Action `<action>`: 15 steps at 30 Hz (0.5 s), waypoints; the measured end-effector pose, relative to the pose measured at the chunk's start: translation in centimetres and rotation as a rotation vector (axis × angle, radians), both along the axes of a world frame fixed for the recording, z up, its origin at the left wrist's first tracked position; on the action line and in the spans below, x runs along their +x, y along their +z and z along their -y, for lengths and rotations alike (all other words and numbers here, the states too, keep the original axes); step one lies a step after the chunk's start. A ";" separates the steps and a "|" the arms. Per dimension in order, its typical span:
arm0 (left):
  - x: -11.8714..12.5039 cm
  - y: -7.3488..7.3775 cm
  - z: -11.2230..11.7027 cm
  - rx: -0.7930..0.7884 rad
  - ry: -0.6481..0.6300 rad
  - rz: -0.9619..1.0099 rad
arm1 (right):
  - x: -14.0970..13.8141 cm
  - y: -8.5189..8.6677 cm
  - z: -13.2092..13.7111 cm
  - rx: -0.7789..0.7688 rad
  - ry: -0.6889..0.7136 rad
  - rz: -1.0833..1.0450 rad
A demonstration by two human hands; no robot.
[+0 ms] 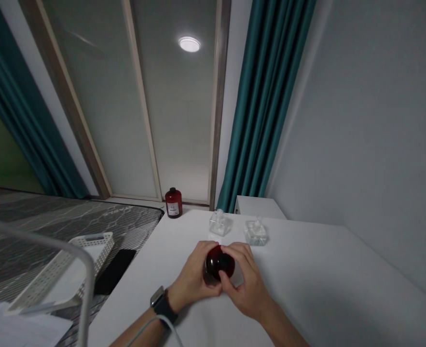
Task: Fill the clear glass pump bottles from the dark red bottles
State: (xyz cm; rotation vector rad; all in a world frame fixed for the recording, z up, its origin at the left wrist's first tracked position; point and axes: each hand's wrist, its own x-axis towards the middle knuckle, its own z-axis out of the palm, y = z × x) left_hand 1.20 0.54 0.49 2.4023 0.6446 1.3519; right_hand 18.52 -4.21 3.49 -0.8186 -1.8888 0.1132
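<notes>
A glossy dark-red bottle [219, 262] is between my two hands, above the near middle of the white table. My left hand [195, 272], with a watch on its wrist, wraps round the bottle's left side. My right hand [244, 279] closes on its right side, with the thumb against the near face. Fingers cover much of the bottle, and I cannot tell whether a cap is on it. Just beyond the hands stand two clear glass bottles, a left one [219, 225] and a right one [255, 233].
A red bottle [173, 203] with a black cap and white label stands at the table's [317, 270] far left corner. Left of the table are a white perforated basket [59, 270], a black flat object [115, 272] and papers [24, 327]. A grey curved tube [87, 289] crosses the left foreground.
</notes>
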 end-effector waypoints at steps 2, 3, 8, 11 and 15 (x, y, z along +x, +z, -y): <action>0.0 -0.1 0.0 0.007 -0.004 0.006 | -0.2 -0.1 -0.1 0.005 0.003 -0.001; 0.0 -0.1 0.0 0.006 -0.003 0.004 | -0.2 -0.2 -0.2 0.000 -0.004 -0.005; 0.1 0.0 0.1 -0.029 0.006 -0.006 | -0.3 -0.1 -0.1 -0.048 -0.076 -0.060; 0.1 0.0 0.1 -0.027 0.011 0.006 | -0.3 0.0 0.1 -0.014 -0.038 -0.057; 0.2 0.0 0.1 -0.013 0.005 0.015 | -0.3 0.1 0.2 -0.009 -0.001 -0.045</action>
